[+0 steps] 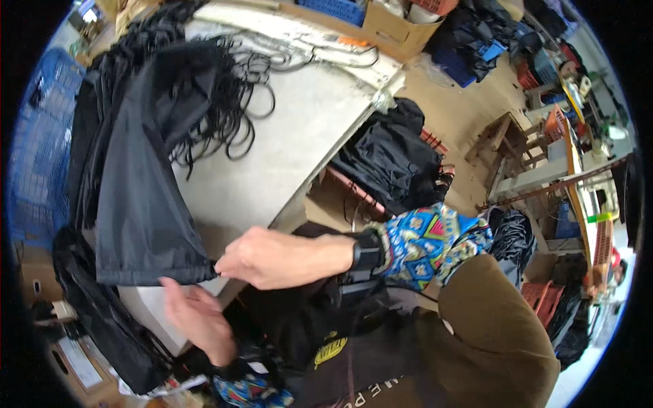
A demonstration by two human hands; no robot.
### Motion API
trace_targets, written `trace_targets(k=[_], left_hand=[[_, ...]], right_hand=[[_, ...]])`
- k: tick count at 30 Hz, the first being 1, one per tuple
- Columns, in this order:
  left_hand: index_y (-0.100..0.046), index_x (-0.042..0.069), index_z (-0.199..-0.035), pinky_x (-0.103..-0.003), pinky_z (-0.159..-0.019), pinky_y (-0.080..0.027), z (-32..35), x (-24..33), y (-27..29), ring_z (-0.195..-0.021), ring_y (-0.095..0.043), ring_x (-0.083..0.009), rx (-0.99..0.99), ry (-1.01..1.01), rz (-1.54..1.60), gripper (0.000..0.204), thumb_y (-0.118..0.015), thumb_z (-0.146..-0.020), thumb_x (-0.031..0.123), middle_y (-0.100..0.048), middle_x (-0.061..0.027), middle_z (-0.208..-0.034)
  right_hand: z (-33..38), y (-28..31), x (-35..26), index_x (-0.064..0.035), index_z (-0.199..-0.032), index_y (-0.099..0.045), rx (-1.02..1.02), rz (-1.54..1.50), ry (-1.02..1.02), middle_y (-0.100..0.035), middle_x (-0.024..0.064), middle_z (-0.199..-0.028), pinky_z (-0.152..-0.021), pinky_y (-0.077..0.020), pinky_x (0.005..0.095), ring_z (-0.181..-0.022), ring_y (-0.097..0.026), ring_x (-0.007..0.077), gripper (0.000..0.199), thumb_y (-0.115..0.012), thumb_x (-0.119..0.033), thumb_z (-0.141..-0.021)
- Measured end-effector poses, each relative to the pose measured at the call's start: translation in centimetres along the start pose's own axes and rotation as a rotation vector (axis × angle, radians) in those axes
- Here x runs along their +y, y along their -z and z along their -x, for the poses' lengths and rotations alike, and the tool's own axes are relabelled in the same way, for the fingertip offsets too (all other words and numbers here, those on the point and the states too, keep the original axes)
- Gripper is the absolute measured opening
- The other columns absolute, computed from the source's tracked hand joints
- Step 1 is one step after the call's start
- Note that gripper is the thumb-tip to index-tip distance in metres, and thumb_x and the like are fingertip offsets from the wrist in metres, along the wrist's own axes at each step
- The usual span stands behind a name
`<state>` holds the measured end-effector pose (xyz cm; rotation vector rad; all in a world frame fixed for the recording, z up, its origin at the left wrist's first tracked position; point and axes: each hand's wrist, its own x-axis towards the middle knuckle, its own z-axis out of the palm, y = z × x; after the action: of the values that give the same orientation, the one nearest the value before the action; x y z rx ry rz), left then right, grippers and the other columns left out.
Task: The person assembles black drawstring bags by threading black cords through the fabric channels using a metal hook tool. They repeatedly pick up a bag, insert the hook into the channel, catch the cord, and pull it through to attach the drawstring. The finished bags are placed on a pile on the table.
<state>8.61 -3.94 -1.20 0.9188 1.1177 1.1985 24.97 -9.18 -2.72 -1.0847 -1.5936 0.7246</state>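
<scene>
A black fabric piece (139, 183) lies draped over the left side of a grey table (286, 143). My right hand (272, 257) pinches its lower right corner at the table's near edge. My left hand (197, 319) sits just below that hem with fingers spread, blurred, close under the cloth; whether it grips the fabric is unclear. A black wristband (366, 253) and a colourful patterned sleeve (428, 245) cover my right forearm.
A bundle of black cords (231, 95) lies on the table behind the fabric. More black cloth (391, 160) is heaped on the floor to the right. A blue crate (37, 156) stands at the left, cardboard boxes (394, 27) behind, and a wooden stool (507, 139) at the right.
</scene>
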Motion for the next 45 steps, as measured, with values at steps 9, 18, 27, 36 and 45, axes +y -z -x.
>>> trace_targets(k=[9,18,27,36,45], left_hand=[[-0.043,0.016,-0.064,-0.018,-0.036,-0.019,-0.1,-0.3,-1.6,-0.039,-0.030,-0.0009,0.031,-0.014,0.025,0.035,-0.056,-0.095,0.028,-0.040,0.0073,-0.052],[-0.052,0.005,-0.064,-0.024,-0.049,-0.036,2.0,-2.0,-0.9,-0.057,-0.046,-0.0055,-0.444,0.110,-0.214,0.032,-0.059,-0.093,0.018,-0.050,0.0006,-0.062],[-0.059,0.000,-0.094,-0.021,-0.065,-0.041,-0.6,-1.4,-1.2,-0.077,-0.045,-0.0031,-0.421,0.053,0.056,0.010,-0.058,-0.092,0.010,-0.055,0.0036,-0.081],[-0.060,0.007,-0.091,-0.042,-0.049,-0.049,0.6,-2.6,-1.5,-0.059,-0.059,-0.0351,-0.482,-0.818,-0.979,0.010,-0.057,-0.082,0.009,-0.058,-0.0162,-0.073],[-0.060,-0.001,-0.079,-0.046,-0.052,-0.044,-3.8,-3.2,3.5,-0.061,-0.056,-0.0443,0.021,-0.620,-0.914,0.014,-0.051,-0.086,0.006,-0.056,-0.0241,-0.064]], right_hand=[[-1.1,-0.5,-0.4,0.0001,-0.075,-0.060,0.034,0.008,-0.117,-0.058,0.0216,-0.071,-0.062,-0.0407,0.0424,-0.067,-0.056,0.0382,0.015,-0.054,-0.009,-0.085],[-0.3,1.6,-2.6,-0.0012,-0.082,-0.064,-0.033,0.159,-0.420,-0.058,0.0073,-0.062,-0.056,-0.0398,0.0298,-0.055,-0.053,0.0187,0.012,-0.061,-0.012,-0.087],[1.4,0.8,-1.7,0.0002,-0.085,-0.067,-0.104,0.239,-0.295,-0.063,0.0078,-0.066,-0.057,-0.0438,0.0295,-0.059,-0.057,0.0186,0.008,-0.062,-0.006,-0.085],[-4.6,6.4,-10.7,0.0080,-0.125,-0.045,0.446,0.350,0.226,-0.064,0.0176,-0.104,-0.084,-0.0458,0.0354,-0.097,-0.061,0.0270,0.045,-0.050,-0.024,-0.095],[2.2,20.8,-16.4,0.0051,-0.096,-0.055,1.273,0.266,0.549,-0.057,0.0113,-0.090,-0.091,-0.0437,0.0334,-0.096,-0.054,0.0207,0.023,-0.044,-0.015,-0.097]])
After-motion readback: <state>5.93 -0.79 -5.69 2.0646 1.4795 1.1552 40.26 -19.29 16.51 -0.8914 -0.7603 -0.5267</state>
